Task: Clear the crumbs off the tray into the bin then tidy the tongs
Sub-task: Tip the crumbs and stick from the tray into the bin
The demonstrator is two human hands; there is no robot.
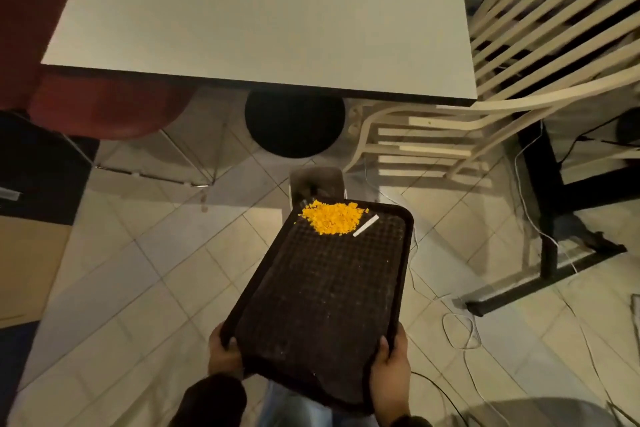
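Up top, the pale table fills the far half of the view, with a cream slatted chair off its right edge. Below it, out over the tiled floor, is the dark tray, held lengthwise away from the person. Its far edge sits right over the small grey bin on the floor. The left hand grips the tray's near-left corner, fingers curled under and thumb on the rim. The right hand clamps the near-right corner the same way.

The orange crumbs are piled against the far edge, towards the far-left corner, with a white strip just beside them. This looks like the tipping step, mid-pour. Next call: raise the near edge further, keep the far lip centred over that narrow bin, and perhaps give a shake so nothing spills onto the tiles. No tongs in sight.
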